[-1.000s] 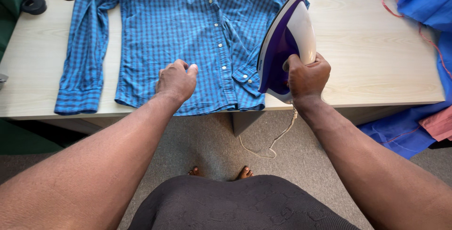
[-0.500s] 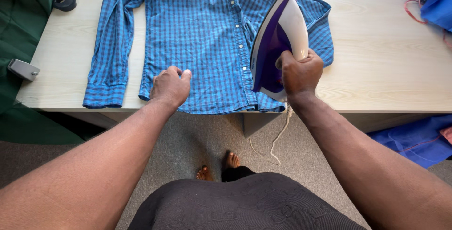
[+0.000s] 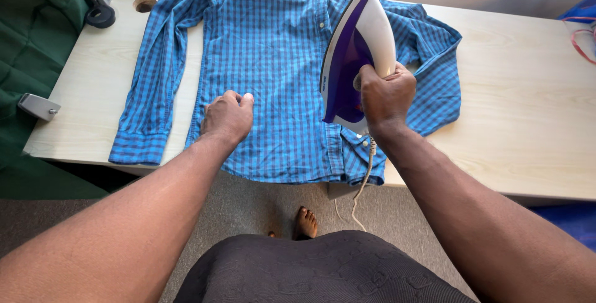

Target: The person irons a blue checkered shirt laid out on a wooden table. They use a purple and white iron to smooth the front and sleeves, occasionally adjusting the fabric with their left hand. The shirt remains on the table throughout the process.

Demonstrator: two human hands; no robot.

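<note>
We pin the blue checked shirt (image 3: pixel 273 73), spread along the tabletop's (image 3: pixel 521 123) near edge, under our flat left hand (image 3: pixel 228 117), while our right hand's (image 3: pixel 385 95) grip wraps the iron (image 3: pixel 354 54); glide slowly, fabric taut.

table (image 3: pixel 509 123): pale wood | on it: blue checked shirt (image 3: pixel 273 73), spread flat, buttoned

The right hand (image 3: pixel 385 95) now carries the purple-and-white iron (image 3: pixel 355 54) further up the blue checked shirt (image 3: pixel 273 73), away from its hem toward the collar, while the shirt's hem now overhangs the table edge (image 3: pixel 496 185).
</note>
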